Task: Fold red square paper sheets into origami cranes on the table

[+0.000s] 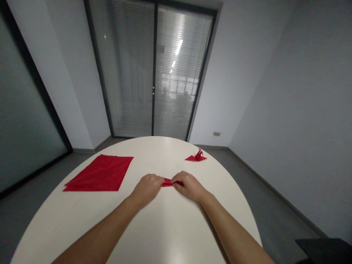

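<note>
Presently held: folded red paper is pinched by left hand and right hand, fingers closed on its ends, at mid-table.
Done: one paper crane is finished, beyond the right hand.
Left: held piece is judged part-folded; stack of red sheets is untouched.

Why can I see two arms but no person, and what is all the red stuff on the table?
There is no machine here. The camera sits on a person's head and looks down, so you see only that person's own arms. The left hand and right hand meet over a small folded red paper and pinch it on the white table. To the left lies a pile of flat red sheets. Farther back on the right stands a finished red paper crane.
</note>
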Demonstrator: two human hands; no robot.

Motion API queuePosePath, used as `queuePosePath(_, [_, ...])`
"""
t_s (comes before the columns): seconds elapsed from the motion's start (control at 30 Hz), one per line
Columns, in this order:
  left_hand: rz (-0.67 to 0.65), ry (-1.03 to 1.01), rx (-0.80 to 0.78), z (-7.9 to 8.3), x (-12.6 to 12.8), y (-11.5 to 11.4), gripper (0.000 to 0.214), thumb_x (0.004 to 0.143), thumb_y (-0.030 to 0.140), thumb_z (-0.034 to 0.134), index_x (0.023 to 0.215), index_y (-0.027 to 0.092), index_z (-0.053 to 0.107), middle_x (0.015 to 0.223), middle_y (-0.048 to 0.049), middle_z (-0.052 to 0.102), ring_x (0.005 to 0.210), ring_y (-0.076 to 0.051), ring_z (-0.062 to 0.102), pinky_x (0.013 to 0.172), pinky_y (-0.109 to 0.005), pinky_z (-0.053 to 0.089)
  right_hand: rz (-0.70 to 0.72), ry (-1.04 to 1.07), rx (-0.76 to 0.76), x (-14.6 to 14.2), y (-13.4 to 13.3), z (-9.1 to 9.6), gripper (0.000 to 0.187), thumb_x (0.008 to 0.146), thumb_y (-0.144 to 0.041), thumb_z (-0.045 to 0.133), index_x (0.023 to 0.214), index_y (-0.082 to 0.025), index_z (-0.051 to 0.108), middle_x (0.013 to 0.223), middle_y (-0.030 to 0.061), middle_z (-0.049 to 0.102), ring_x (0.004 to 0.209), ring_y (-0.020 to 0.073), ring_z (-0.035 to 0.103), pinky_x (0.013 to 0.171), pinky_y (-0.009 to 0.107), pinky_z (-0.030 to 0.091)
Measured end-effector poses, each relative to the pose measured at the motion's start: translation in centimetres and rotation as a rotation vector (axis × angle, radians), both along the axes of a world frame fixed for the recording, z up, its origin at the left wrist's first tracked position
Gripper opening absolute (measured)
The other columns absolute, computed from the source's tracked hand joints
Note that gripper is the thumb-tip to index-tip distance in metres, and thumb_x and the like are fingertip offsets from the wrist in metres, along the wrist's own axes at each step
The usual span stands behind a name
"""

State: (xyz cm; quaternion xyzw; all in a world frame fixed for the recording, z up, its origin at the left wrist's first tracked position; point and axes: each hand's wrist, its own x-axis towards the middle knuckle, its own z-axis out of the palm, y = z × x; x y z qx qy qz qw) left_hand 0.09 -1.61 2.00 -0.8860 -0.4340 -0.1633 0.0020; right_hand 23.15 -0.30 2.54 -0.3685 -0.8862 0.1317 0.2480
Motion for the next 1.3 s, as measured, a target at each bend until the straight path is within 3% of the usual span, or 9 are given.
queuePosePath(0.43, [-0.03,0.01,-0.01,1.2,1.0,-1.5,0.029,0.09,0.009,0.049,0.096,0.023,0.074,0.096,-0.0099,0.076,0.096,-0.028,0.067,0.087,-0.041,0.049,0.05,-0.055,-0.026,1.0,0.1,0.3,0.032,0.082,-0.006,0.056,0.096,-0.024,0.079,0.099,0.0042,0.078,0.092,0.02,0.069,0.087,0.029,0.05])
queuePosePath(0.57, [0.048,0.037,0.026,1.3,1.8,-2.2,0.02,0.092,0.022,0.054,0.093,0.017,0.073,0.099,-0.0154,0.074,0.1,-0.033,0.064,0.087,-0.045,0.048,0.048,-0.06,-0.077,0.8,-0.5,1.3,0.026,0.078,-0.01,0.061,0.089,-0.022,0.08,0.09,0.0045,0.077,0.079,0.0176,0.067,0.073,0.025,0.049])
queuePosePath(0.7, [0.072,0.044,0.004,0.7,1.9,-2.0,0.027,0.099,0.027,0.045,0.1,0.015,0.069,0.098,-0.0138,0.073,0.092,-0.03,0.067,0.083,-0.042,0.05,0.07,-0.037,-0.185,0.4,-1.0,1.5,0.016,0.078,-0.017,0.066,0.084,-0.019,0.081,0.077,0.003,0.074,0.065,0.0143,0.062,0.061,0.023,0.045])
queuePosePath(0.97, [0.163,-0.072,-0.036,-0.4,1.7,-1.2,0.017,0.098,0.03,0.05,0.096,0.02,0.064,0.097,-0.007,0.071,0.088,-0.024,0.068,0.075,-0.033,0.048,0.167,0.04,-0.337,0.8,-0.5,0.7,0.022,0.076,-0.022,0.075,0.097,-0.023,0.083,0.091,0.0039,0.076,0.072,0.0151,0.062,0.067,0.024,0.049])
queuePosePath(1.2, [0.155,-0.15,-0.023,-0.9,2.1,-1.4,0.019,0.094,0.034,0.056,0.104,0.022,0.068,0.106,-0.0078,0.07,0.095,-0.026,0.067,0.085,-0.038,0.049,0.169,0.033,-0.422,0.9,-0.9,1.4,0.014,0.074,-0.023,0.077,0.086,-0.023,0.084,0.094,0.0043,0.075,0.075,0.0161,0.065,0.071,0.024,0.05])
queuePosePath(1.3, [0.15,-0.162,-0.022,-1.1,2.2,-1.4,0.023,0.094,0.037,0.057,0.108,0.023,0.069,0.116,-0.0086,0.069,0.1,-0.027,0.066,0.089,-0.04,0.049,0.16,0.085,-0.524,1.3,-0.8,1.2,0.018,0.077,-0.022,0.072,0.091,-0.021,0.083,0.089,0.0037,0.078,0.076,0.0179,0.068,0.071,0.025,0.051])
